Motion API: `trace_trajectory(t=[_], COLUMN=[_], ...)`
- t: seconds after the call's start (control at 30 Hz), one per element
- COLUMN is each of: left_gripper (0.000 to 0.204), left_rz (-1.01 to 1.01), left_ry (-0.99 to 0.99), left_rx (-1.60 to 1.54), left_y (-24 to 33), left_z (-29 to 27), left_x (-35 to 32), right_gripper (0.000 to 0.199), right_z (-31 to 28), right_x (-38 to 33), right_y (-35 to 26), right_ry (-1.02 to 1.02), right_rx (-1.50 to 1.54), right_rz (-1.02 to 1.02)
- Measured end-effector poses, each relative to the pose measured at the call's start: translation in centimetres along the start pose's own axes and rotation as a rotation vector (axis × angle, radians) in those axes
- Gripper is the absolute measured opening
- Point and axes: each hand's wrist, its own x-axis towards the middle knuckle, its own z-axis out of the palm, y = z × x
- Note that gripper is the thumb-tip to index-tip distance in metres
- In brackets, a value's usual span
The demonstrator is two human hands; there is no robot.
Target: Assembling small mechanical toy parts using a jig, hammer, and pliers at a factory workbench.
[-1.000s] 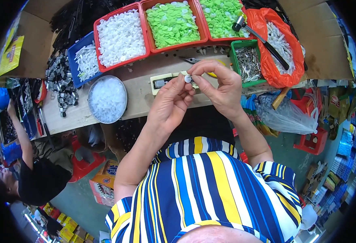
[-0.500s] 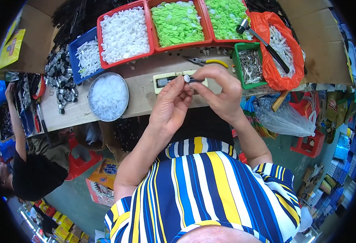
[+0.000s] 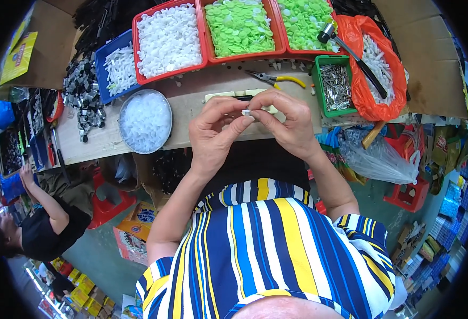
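Over the front of the workbench, my left hand [image 3: 215, 130] and my right hand [image 3: 286, 118] meet at the fingertips. Between them they pinch a small white plastic piece [image 3: 246, 112], both thumbs pressed close to it. Its exact kind is too small to make out. A cream-coloured block [image 3: 212, 97] with a dark part in it lies just behind the hands, which cover most of it. Beyond the right fingers rest pliers with yellow handles [image 3: 290, 81], their jaws pointing left.
Red trays hold white plastic parts [image 3: 170, 40] and green discs [image 3: 239, 29]. Nearby are a blue tray [image 3: 103, 80], a round dish [image 3: 145, 121], a green box of metal pins [image 3: 336, 85], and a hammer [image 3: 359, 61] across an orange bag [image 3: 396, 101]. A co-worker [image 3: 53, 223] sits left.
My left hand has turned and moved left, its fingers now curled over the white piece. The hands cover more of the cream block. The co-worker's arm has come down.
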Motion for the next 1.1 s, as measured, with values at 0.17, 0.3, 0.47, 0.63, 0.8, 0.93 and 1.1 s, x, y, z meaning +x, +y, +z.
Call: trace_trajectory(t=[0.17,0.3,0.47,0.63,0.8,0.93,1.1], left_gripper=[0.028,0.031,0.033,0.035,0.038,0.04,0.04], left_rz=[0.067,0.312,0.611,0.637,0.667,0.68,0.687], left_ry=[-0.021,0.074,-0.014,-0.051,-0.095,-0.125,-0.144], left_rx=[0.208,0.658,1.053,1.123,1.181,1.227,1.257], left_y=[0.0,-0.3,-1.8,-2.9,-3.1,-3.0,-2.8], left_z=[-0.8,-2.0,-3.9,-4.3,-4.4,-4.5,-4.4], left_x=[0.2,0.1,0.0,0.0,0.0,-0.1,0.2], right_gripper=[0.013,0.013,0.01,0.009,0.015,0.015,0.013], right_z=[0.5,1.5,2.5,2.8,2.4,2.4,2.4], right_x=[0.2,0.8,1.4,1.7,1.8,1.8,1.7], right_y=[0.9,3.2,4.6,4.8,5.1,5.1,5.1], right_ry=[0.006,0.019,-0.018,-0.071,-0.098,-0.119,-0.115], right_rx=[-0.028,-0.198,-0.385,-0.399,-0.395,-0.395,-0.385], right_rz=[-0.025,-0.092,-0.168,-0.156,-0.168,-0.166,-0.154])
